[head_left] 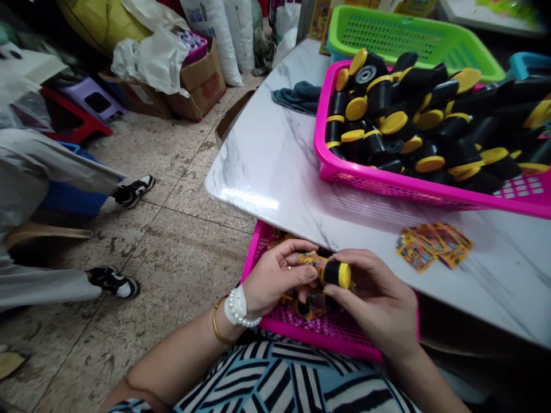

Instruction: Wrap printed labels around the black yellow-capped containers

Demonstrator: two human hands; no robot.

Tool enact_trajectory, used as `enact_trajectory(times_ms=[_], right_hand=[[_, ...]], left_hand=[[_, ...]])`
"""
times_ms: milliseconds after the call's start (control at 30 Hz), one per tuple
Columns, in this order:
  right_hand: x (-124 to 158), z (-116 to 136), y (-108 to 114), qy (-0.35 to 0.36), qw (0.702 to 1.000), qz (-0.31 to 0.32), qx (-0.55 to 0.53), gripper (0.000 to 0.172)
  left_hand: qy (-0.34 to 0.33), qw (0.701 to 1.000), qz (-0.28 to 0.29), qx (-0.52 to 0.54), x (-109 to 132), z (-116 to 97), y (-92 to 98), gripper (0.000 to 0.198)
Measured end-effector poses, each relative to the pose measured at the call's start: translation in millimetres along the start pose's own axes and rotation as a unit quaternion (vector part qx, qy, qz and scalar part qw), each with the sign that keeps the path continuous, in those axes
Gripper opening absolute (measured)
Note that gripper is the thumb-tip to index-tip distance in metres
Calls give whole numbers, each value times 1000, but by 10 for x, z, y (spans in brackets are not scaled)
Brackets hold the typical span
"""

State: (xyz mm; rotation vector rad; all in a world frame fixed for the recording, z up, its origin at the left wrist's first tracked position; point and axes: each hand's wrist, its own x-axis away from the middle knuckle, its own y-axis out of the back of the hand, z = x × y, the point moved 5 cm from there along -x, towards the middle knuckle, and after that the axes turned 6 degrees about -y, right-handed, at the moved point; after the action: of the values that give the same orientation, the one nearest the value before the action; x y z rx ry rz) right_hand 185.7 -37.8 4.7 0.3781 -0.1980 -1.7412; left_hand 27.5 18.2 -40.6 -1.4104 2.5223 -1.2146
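Note:
Between my two hands is a small black canister with a yellow cap [344, 276], and a colourful printed label [313, 263] is around its left part. My left hand [275, 275] is closed on the labelled end, thumb on top. The fingers of my right hand [372, 295] grip the canister near its yellow end; some of those fingers are hidden behind it. Below my hands, a pink basket [301, 331] at my lap holds labelled pieces, partly covered by my hands. On the table to the right lies a small spread of printed labels [433, 245].
A large pink basket [387, 186] full of black canisters with yellow caps stands on the marble-patterned table [267, 155]. Behind it are a green basket [413, 37] and a dark cloth [297, 96]. Cardboard boxes [196, 83] and a seated person's legs [55, 160] are at left.

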Motion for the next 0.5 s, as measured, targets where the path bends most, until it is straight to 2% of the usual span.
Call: enact_trajectory(times_ms=[133, 233, 367, 433, 500], right_hand=[[26, 41, 36, -1, 996, 58, 61, 42], [80, 24, 74, -6, 995, 64, 79, 41], [161, -84, 50, -42, 996, 63, 46, 42], [182, -91, 25, -16, 996, 57, 64, 41], [190, -56, -3, 39, 993, 56, 100, 36]], left_hand=[[-2, 1000, -8, -20, 27, 18, 63, 45], [8, 999, 9, -30, 48, 41, 83, 46], [54, 995, 50, -71, 35, 97, 92, 43], [64, 993, 46, -91, 11, 122, 94, 42], [61, 993, 36, -90, -15, 144, 65, 42]])
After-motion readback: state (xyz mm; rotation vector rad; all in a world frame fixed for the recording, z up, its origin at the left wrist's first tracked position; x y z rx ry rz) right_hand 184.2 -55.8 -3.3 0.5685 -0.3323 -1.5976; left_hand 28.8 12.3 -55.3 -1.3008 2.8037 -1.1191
